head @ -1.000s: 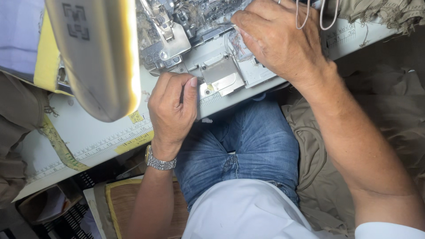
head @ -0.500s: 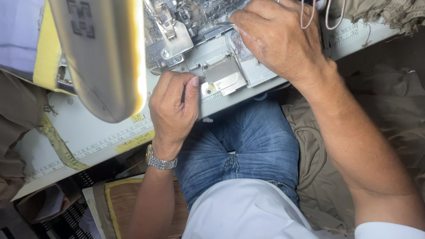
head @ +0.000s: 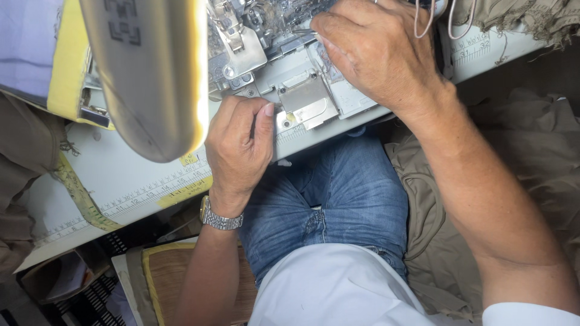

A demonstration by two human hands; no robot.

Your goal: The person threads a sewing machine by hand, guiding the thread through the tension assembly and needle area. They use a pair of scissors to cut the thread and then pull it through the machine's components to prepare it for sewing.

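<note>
White sewing table (head: 121, 175) with printed ruler strips along its front edge, seen from above, khaki cloth heaped at both sides. Nearest, a white shirt (head: 326, 284) and blue jeans (head: 338, 199), the lap tucked under the table edge, more khaki fabric (head: 435, 241) draped beside the right thigh. Next out, a metal wristwatch (head: 220, 216) on the left wrist, then the left hand (head: 238, 148) at the table's front edge: fingers curled in close to the palm, thumb tip pressed against the near edge of a small hinged metal plate (head: 308, 105) on the machine bed (whether anything slim sits inside that curl, impossible to tell). Beyond the plate, the right hand (head: 377, 54) laid palm down over the bed just beside the needle area, knuckles bent, fingertips hidden underneath, so no telling whether pinching something or only pressing. Farther back, the grey sewing machine (head: 241, 54) with its presser parts, a big cream machine arm (head: 151, 72) filling the upper left, a thin looped cord (head: 441, 18) at the top right. Judging from this: best to push the plate with the thumb alone, slow and square to its edge, wrist braced on the table; to hold the right hand steady as an anchor; to keep every fingertip clear of the needle and the loose khaki threads clear of the plate's seam.
</note>
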